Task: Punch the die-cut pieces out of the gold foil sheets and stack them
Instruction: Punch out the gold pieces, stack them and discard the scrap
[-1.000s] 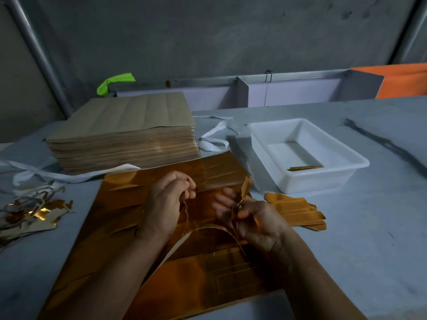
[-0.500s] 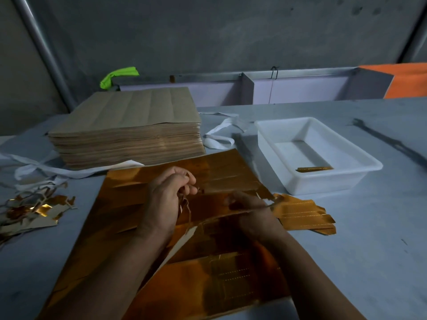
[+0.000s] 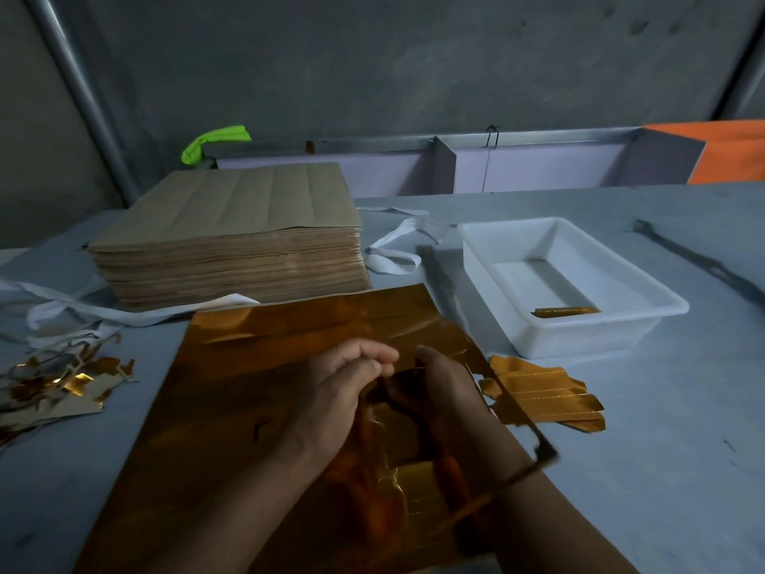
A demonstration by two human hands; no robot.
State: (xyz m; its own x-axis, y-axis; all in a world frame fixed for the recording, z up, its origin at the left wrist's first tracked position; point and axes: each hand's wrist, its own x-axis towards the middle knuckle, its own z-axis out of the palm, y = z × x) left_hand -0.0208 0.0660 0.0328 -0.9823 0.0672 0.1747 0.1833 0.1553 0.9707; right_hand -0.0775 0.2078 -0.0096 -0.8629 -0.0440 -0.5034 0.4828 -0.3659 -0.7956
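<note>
Grey surface point(image 3: 662, 470), dim room. Left grip point(image 3: 339, 391) and right grip point(image 3: 449, 391) are closed, both pinching the gold sheet point(image 3: 248, 387) mid-sheet. Punched pieces point(image 3: 546, 397) are stacked just right of the sheet. White tray point(image 3: 579, 337) beyond, brown paper stack point(image 3: 232, 242) behind.

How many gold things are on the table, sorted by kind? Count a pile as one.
Foil sheet: 1
Pile of punched pieces: 1
Loose piece in the tray: 1
Scrap heap: 1
Total: 4
</note>
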